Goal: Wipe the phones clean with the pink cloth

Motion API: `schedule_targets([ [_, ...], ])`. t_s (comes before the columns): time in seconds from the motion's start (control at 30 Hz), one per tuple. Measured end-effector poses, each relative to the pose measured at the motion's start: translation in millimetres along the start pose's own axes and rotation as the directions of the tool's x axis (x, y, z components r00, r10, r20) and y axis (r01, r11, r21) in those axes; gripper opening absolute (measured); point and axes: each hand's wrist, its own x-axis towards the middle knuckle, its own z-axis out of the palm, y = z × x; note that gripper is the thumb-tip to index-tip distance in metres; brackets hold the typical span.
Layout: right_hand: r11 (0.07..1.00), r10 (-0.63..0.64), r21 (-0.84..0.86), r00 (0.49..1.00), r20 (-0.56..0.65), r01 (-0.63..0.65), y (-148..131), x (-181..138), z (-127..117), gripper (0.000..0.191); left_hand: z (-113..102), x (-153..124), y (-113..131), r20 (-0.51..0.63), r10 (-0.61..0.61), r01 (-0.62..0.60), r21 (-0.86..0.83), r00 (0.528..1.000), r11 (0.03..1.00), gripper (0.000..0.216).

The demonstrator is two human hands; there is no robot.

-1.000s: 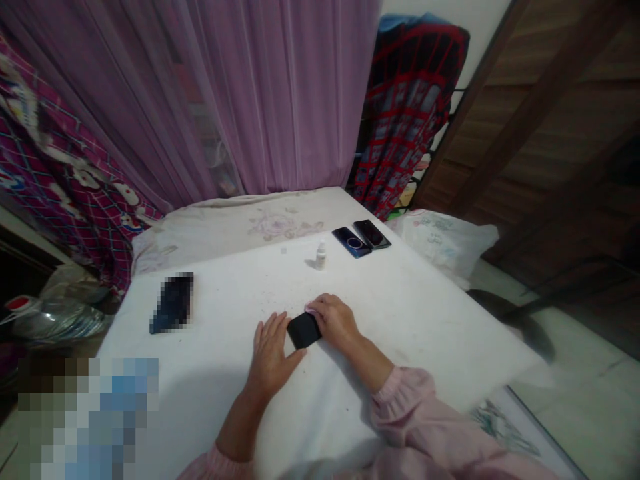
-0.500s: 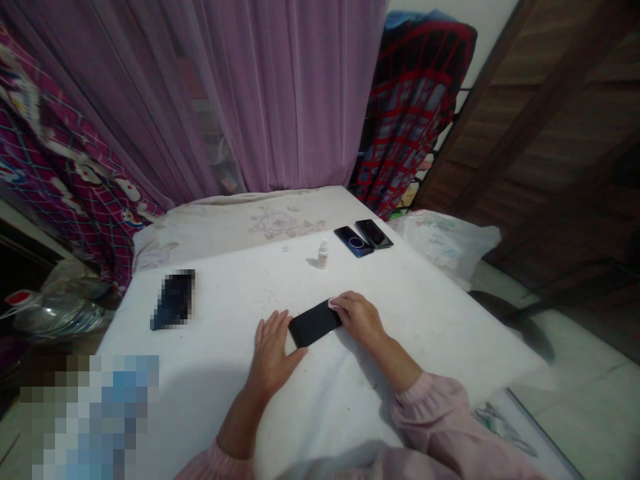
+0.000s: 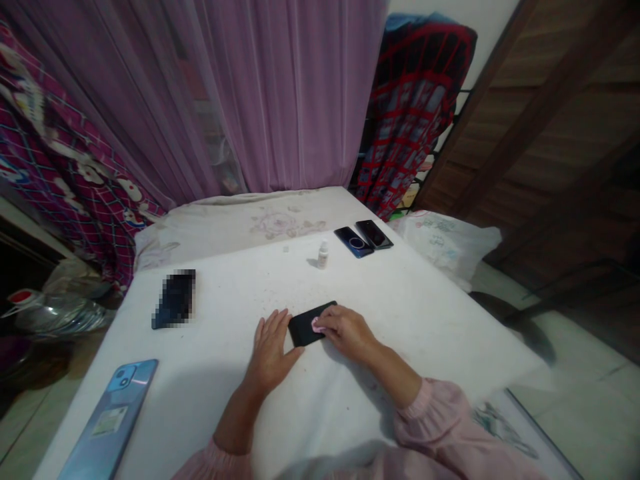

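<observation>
A black smartphone (image 3: 303,327) lies face up at a slant on the white-covered table (image 3: 400,373). My left hand (image 3: 270,347) rests flat by its left end, fingers stretched out and thumb spread. The index finger and thumb touch or nearly touch the phone's corners. Pinched in the fingers of my right hand (image 3: 345,330) is a small pinkish-white cloth (image 3: 317,325), pressed on the middle of the screen. That hand covers part of the phone's right end. Beyond the phone stands a small white bottle (image 3: 323,256).
Two dark phones (image 3: 354,242) lie side by side at the back right. A pixelated dark object (image 3: 175,300) is at the left, and a blue phone (image 3: 107,420) lies at the front left. A plastic bag (image 3: 445,243) sits past the right edge; a large bottle (image 3: 60,317) stands left.
My right hand has slid the cloth left and toward me, from the phone's far right corner to mid-screen. My left hand has stayed nearly still.
</observation>
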Motion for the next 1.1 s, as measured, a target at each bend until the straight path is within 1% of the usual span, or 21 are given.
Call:
schedule_targets([
  [0.03,0.999,0.054,-0.001,0.998,-0.039,-0.054,7,-2,-6,0.020,0,0,-4,-0.001,0.001,-0.001,-0.005,1.000,1.000,0.062],
  [0.1,0.986,0.164,-0.002,0.977,-0.139,-0.166,21,-3,-13,0.020,-1,1,-10,-0.019,-0.010,0.010,-0.012,1.000,1.000,0.062],
  [0.17,0.975,0.222,0.011,0.954,-0.203,-0.224,30,-2,-15,0.020,-3,2,-13,-0.043,-0.028,0.028,-0.011,0.999,1.000,0.060],
  [0.2,0.973,0.229,0.019,0.950,-0.211,-0.230,33,-1,-13,0.020,-3,2,-13,-0.048,-0.032,0.032,-0.004,0.998,0.999,0.060],
  [0.27,0.975,0.223,0.032,0.953,-0.203,-0.221,36,0,-8,0.019,-5,4,-10,-0.039,-0.032,0.033,0.020,0.999,0.999,0.060],
  [0.33,0.979,0.204,0.022,0.959,-0.199,-0.203,37,1,-2,0.020,-7,8,-3,-0.005,-0.024,0.024,0.050,1.000,0.998,0.065],
  [0.43,0.988,0.146,-0.020,0.967,-0.207,-0.153,36,1,2,0.021,-11,16,9,0.055,0.022,-0.026,0.084,0.998,0.996,0.072],
  [0.5,0.993,0.102,-0.043,0.974,-0.204,-0.113,34,-3,1,0.022,-13,21,16,0.074,0.049,-0.056,0.096,0.996,0.994,0.068],
  [0.6,0.997,0.046,-0.054,0.981,-0.186,-0.057,26,-17,-2,0.023,-15,24,24,0.082,0.035,-0.043,0.106,0.996,0.993,0.059],
  [0.67,0.999,0.024,-0.042,0.985,-0.171,-0.032,20,-29,-4,0.024,-14,23,26,0.081,0.025,-0.034,0.115,0.996,0.993,0.058],
  [0.73,0.999,0.019,-0.024,0.986,-0.166,-0.023,16,-38,-5,0.023,-14,21,27,0.077,0.047,-0.057,0.140,0.996,0.989,0.057],
  [0.8,0.999,0.029,-0.009,0.987,-0.160,-0.031,15,-40,-5,0.022,-13,19,28,0.072,0.080,-0.092,0.183,0.994,0.979,0.053],
  [0.9,0.997,0.061,-0.031,0.987,-0.148,-0.067,21,-25,-4,0.022,-12,18,29,0.065,0.103,-0.115,0.243,0.993,0.963,0.050],
  [1.03,0.982,0.147,-0.088,0.970,-0.195,-0.167,32,4,-1,0.021,-13,18,35,0.038,0.081,-0.088,0.283,0.996,0.955,0.047],
  [1.1,0.975,0.177,-0.091,0.959,-0.222,-0.202,34,9,1,0.022,-13,18,37,0.027,0.067,-0.072,0.296,0.997,0.952,0.045],
])
